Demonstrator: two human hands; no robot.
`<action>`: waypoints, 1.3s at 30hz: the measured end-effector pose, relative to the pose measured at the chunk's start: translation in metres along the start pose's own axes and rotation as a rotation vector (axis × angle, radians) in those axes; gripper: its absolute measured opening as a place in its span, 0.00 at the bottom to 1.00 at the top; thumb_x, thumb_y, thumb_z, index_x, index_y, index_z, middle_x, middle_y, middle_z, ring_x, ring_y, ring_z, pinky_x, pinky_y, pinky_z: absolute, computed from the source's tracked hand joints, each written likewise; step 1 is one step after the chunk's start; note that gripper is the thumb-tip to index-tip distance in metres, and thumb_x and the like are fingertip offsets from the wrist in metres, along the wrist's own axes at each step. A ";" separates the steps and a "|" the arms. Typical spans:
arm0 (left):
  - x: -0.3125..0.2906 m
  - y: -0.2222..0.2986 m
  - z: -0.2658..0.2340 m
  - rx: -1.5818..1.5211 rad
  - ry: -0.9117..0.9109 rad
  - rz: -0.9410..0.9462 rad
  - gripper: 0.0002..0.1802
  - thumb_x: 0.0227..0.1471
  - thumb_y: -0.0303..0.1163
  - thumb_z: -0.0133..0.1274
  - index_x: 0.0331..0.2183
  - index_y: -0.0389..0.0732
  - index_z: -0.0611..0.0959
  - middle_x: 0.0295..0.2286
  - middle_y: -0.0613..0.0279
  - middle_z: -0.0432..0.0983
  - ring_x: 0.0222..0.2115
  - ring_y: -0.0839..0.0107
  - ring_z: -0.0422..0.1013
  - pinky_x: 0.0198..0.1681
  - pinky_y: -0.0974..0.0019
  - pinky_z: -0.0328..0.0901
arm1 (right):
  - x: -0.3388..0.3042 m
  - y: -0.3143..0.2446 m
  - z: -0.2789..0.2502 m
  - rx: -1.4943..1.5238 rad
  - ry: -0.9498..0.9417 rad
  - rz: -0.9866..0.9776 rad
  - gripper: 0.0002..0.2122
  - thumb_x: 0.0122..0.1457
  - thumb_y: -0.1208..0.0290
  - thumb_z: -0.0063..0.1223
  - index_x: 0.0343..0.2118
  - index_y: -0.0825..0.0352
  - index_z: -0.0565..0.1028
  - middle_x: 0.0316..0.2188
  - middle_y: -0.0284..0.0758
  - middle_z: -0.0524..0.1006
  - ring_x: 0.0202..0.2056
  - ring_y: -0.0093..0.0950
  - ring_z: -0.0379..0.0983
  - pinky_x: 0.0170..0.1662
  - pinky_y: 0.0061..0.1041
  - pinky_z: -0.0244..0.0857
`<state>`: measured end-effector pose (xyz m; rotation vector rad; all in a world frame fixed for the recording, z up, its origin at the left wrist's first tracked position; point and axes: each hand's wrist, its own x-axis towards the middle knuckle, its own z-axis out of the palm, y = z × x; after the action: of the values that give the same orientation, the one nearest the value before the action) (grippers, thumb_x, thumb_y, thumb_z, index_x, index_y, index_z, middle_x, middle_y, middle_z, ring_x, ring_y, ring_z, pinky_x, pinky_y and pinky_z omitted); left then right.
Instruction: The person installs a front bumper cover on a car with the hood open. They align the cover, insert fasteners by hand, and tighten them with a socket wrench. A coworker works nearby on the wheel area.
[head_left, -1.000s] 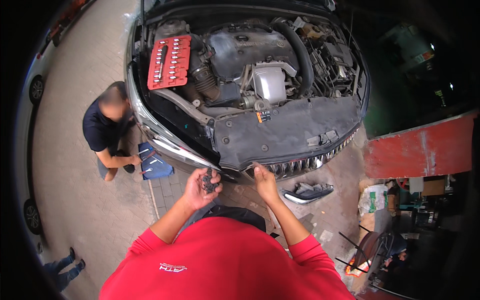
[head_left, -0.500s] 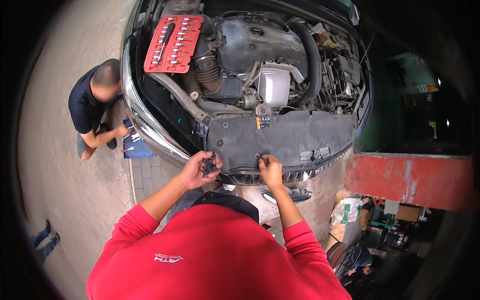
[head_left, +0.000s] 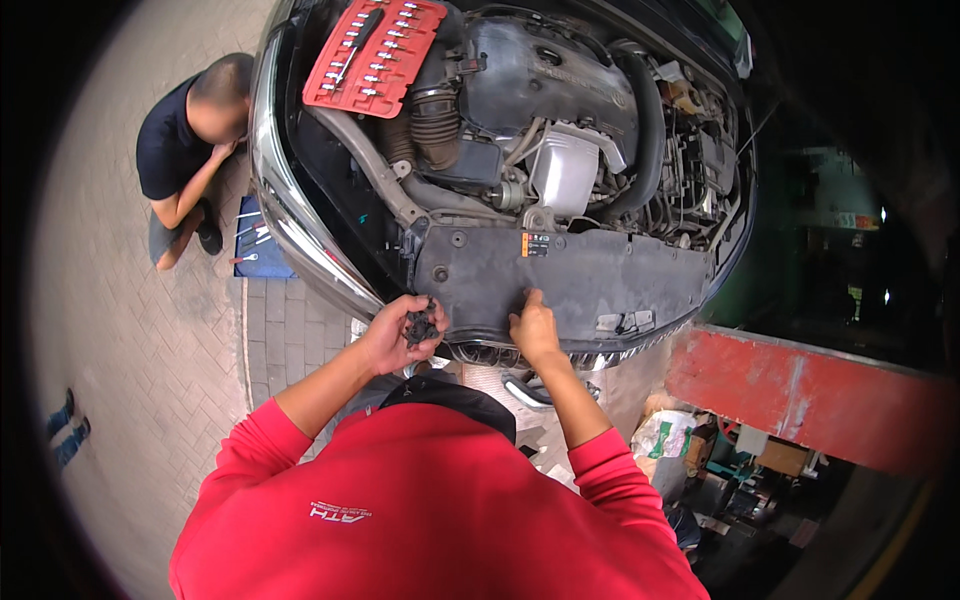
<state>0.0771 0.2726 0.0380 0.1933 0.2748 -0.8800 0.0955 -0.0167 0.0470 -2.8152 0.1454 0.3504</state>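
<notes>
My left hand [head_left: 400, 332] is curled closed around several black plastic push clips [head_left: 421, 325] near the car's front edge. My right hand [head_left: 537, 328] rests over the black plastic cover [head_left: 470, 290] in front of the engine. Its index finger is stretched out, with the tip on the cover, and the thumb stands apart from it. Whatever lies under that fingertip is hidden. Left of this hand, a round clip [head_left: 441, 273] sits in the cover.
The engine [head_left: 550, 80] lies exposed beyond the cover. A red socket tray [head_left: 375, 60] rests at the bay's far left. A co-worker [head_left: 190, 150] crouches beside the headlight, near a blue tray [head_left: 262, 262] of tools. A red metal beam [head_left: 790, 395] stands at the right.
My right hand went from pinching a small black clip at the cover to touching the cover with a stretched finger. The view shifted slightly. The co-worker's hand moved up from the blue tray.
</notes>
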 end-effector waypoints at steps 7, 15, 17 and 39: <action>-0.004 0.022 -0.002 -0.004 -0.019 0.068 0.15 0.58 0.43 0.48 0.34 0.40 0.76 0.33 0.59 0.71 0.22 0.71 0.64 0.18 0.72 0.56 | 0.015 0.009 -0.008 0.154 -0.222 0.181 0.08 0.52 0.79 0.63 0.35 0.73 0.81 0.32 0.56 0.80 0.39 0.53 0.79 0.44 0.43 0.73; -0.008 0.032 0.000 0.010 -0.019 0.077 0.14 0.58 0.43 0.47 0.32 0.41 0.73 0.33 0.59 0.68 0.23 0.71 0.64 0.17 0.73 0.56 | 0.015 0.005 -0.006 -0.063 -0.168 -0.096 0.05 0.54 0.80 0.60 0.33 0.72 0.82 0.26 0.52 0.80 0.29 0.45 0.80 0.32 0.37 0.73; -0.007 0.033 0.001 -0.007 -0.025 0.068 0.14 0.58 0.42 0.47 0.33 0.41 0.74 0.34 0.57 0.69 0.23 0.70 0.65 0.17 0.73 0.57 | 0.016 0.008 -0.010 0.124 -0.183 0.020 0.04 0.55 0.79 0.61 0.33 0.71 0.82 0.24 0.48 0.80 0.26 0.38 0.80 0.30 0.34 0.73; 0.015 0.019 0.016 0.192 0.097 -0.073 0.19 0.63 0.44 0.49 0.44 0.37 0.78 0.30 0.64 0.71 0.19 0.74 0.65 0.16 0.74 0.54 | 0.013 -0.045 -0.050 -0.133 -0.161 -0.085 0.18 0.58 0.57 0.64 0.42 0.67 0.79 0.39 0.45 0.83 0.40 0.46 0.80 0.42 0.42 0.73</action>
<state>0.1032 0.2694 0.0494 0.4065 0.2888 -0.9710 0.1258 0.0099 0.1029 -2.8964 -0.0341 0.5845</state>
